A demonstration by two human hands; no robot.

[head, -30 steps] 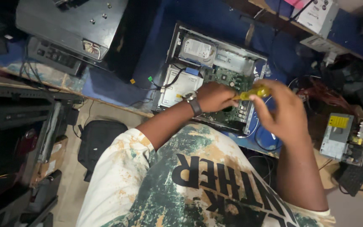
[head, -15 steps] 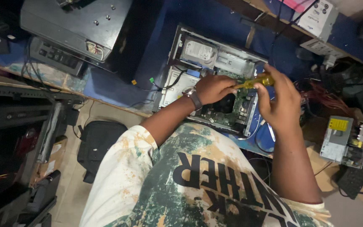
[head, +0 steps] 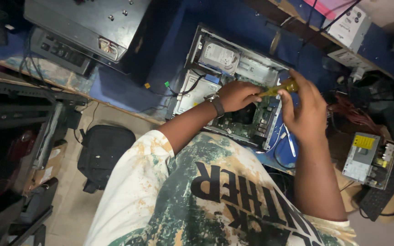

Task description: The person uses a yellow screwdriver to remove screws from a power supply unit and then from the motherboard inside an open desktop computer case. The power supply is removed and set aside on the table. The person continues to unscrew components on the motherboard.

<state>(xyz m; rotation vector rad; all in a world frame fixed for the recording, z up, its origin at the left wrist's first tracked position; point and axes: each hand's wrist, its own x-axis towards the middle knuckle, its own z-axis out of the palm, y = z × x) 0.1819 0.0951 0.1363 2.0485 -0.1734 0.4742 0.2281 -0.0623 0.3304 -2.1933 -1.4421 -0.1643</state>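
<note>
Since 1.0 s ago your 2 hands sit higher over the open computer case (head: 233, 82). Your right hand (head: 304, 111) pinches the yellow-handled screwdriver (head: 280, 87) at its handle. Your left hand (head: 238, 94), fingers curled together, steadies the shaft just left of that grip. The tip is hidden under the left fingers, above the green circuit board (head: 251, 123); judged, you are reseating on a screw.

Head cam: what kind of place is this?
Likely a computer repair bench: an opened desktop case with hard drive, a loose power supply unit, and a screwdriver in both hands.
</note>
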